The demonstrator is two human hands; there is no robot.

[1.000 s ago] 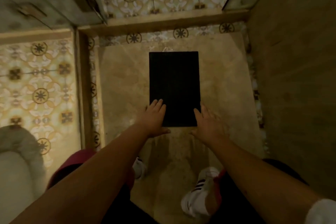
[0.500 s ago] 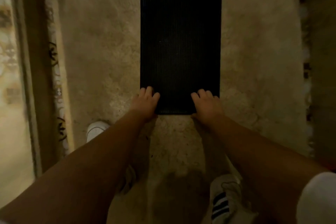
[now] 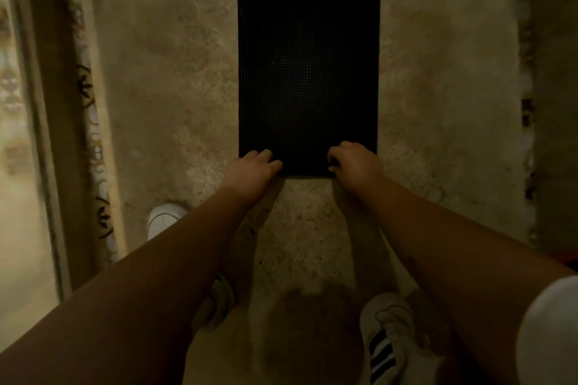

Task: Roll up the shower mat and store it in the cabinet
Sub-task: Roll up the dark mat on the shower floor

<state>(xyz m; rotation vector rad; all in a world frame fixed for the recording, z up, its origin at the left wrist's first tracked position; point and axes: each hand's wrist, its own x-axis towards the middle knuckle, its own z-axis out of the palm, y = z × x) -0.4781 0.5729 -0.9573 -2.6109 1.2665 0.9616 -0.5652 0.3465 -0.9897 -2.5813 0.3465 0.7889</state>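
A black ribbed shower mat (image 3: 308,72) lies flat on the beige stone shower floor, its long side running away from me. My left hand (image 3: 253,166) is at the mat's near left corner, fingers curled over the edge. At the near right corner my right hand (image 3: 353,162) curls its fingers over the same near edge. Both hands grip that edge, which lies low against the floor. No cabinet is in view.
A raised stone threshold (image 3: 59,134) with a patterned tile strip (image 3: 93,141) runs along the left. A dark wall (image 3: 553,103) bounds the right side. My white striped shoes (image 3: 394,344) stand on the floor (image 3: 175,87) below the hands.
The camera has dropped closer to the floor. Both hands went from lying flat on the mat's near end to curling their fingers around its near edge.
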